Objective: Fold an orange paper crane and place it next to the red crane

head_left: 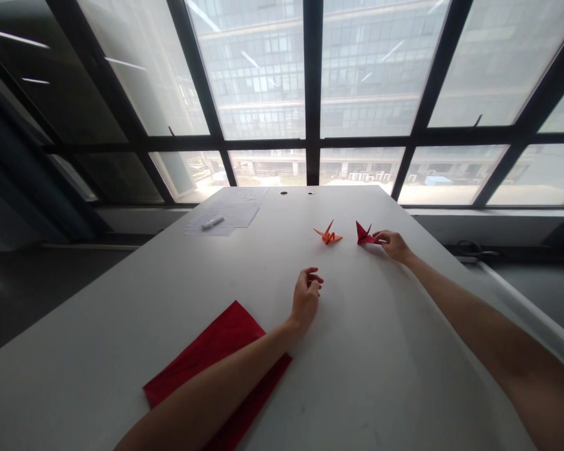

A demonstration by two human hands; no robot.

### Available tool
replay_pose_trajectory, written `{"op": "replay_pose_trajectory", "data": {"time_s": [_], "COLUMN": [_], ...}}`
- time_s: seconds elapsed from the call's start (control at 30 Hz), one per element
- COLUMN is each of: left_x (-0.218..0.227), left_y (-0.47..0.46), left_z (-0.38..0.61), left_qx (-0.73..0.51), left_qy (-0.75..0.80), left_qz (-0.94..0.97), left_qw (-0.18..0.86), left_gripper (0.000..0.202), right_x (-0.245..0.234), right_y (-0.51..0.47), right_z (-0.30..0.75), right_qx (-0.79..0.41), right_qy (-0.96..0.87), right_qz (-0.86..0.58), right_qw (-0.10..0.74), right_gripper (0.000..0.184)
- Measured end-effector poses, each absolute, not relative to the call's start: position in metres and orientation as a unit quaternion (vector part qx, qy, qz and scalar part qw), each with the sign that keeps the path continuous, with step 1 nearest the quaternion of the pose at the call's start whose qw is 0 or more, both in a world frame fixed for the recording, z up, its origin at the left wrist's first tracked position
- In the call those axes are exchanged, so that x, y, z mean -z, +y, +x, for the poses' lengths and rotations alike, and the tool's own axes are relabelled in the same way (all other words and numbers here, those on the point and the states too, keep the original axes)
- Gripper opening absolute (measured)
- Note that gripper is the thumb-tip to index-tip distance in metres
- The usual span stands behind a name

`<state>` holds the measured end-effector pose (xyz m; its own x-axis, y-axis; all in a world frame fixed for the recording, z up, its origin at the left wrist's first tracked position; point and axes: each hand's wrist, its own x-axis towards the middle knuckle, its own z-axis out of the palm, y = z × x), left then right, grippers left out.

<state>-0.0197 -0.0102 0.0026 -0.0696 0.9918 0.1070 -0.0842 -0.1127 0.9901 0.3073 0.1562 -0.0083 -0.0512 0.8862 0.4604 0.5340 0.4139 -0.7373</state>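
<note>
My right hand [393, 244] reaches far out over the white table [169, 300] and pinches the edge of a red paper crane [364, 234]. An orange paper crane [328, 235] stands just left of it, untouched. My left hand [306, 295] hovers near the table's middle, fingers loosely curled and apart, holding nothing. My left forearm lies across a red sheet of paper [207, 354] near the front edge.
White papers [230, 216] with a white marker [212, 222] lie at the table's far left. Two small dark holes [283, 193] sit near the far edge. Large windows with black frames rise behind the table.
</note>
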Motion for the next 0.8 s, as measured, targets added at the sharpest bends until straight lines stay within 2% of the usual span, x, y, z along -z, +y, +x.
{"op": "replay_pose_trajectory", "data": {"time_s": [0.17,0.3,0.43,0.53,0.6,0.8], "left_x": [-0.003,-0.002,-0.001,-0.003,-0.004,-0.005], "left_y": [-0.009,-0.008,-0.008,-0.009,-0.01,-0.011], "left_z": [-0.02,-0.02,-0.02,-0.021,-0.021,-0.021], "left_qx": [-0.565,-0.563,-0.563,-0.563,-0.562,-0.561], "left_qy": [0.463,0.462,0.461,0.462,0.465,0.466], "left_qz": [0.49,0.493,0.496,0.494,0.493,0.487], "left_qw": [0.476,0.476,0.475,0.476,0.475,0.48], "left_gripper": [0.034,0.034,0.033,0.033,0.033,0.032], "right_x": [0.012,0.02,0.025,0.021,0.016,0.004], "right_y": [0.153,0.145,0.137,0.139,0.147,0.182], "right_z": [0.314,0.305,0.289,0.28,0.279,0.288], "right_qx": [-0.154,-0.131,-0.087,-0.037,-0.049,-0.112], "right_qy": [-0.623,-0.58,-0.592,-0.603,-0.618,-0.676], "right_qz": [-0.624,-0.675,-0.72,-0.743,-0.736,-0.668], "right_qw": [0.446,0.437,0.352,0.288,0.271,0.289], "right_gripper": [0.025,0.041,0.061,0.055,0.047,0.043]}}
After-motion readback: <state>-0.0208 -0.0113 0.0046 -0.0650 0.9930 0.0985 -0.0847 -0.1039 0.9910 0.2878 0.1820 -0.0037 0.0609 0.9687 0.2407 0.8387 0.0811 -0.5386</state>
